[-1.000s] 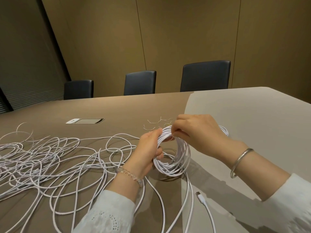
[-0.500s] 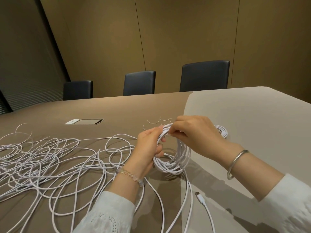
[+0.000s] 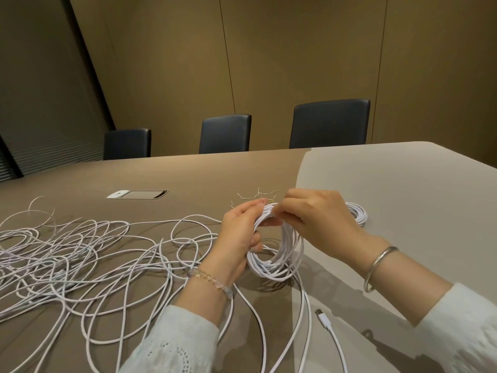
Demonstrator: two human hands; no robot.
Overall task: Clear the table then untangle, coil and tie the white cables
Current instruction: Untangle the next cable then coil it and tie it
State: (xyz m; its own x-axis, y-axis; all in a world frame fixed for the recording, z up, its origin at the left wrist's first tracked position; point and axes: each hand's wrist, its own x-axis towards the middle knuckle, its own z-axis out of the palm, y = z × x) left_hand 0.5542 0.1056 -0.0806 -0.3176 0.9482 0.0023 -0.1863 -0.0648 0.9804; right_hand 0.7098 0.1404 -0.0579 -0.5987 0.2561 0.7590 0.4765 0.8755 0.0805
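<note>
Left of the held coil (image 3: 279, 254), tangled cables (image 3: 80, 259) sprawl

A meeting room: long table (image 3: 403, 189), dark chairs (image 3: 330, 123) (panelled walls).

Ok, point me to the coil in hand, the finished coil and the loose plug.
coil in hand (image 3: 277, 267), head view, lower loops.
finished coil (image 3: 359, 214), head view, right rim.
loose plug (image 3: 322, 316), head view, connector body.
</note>
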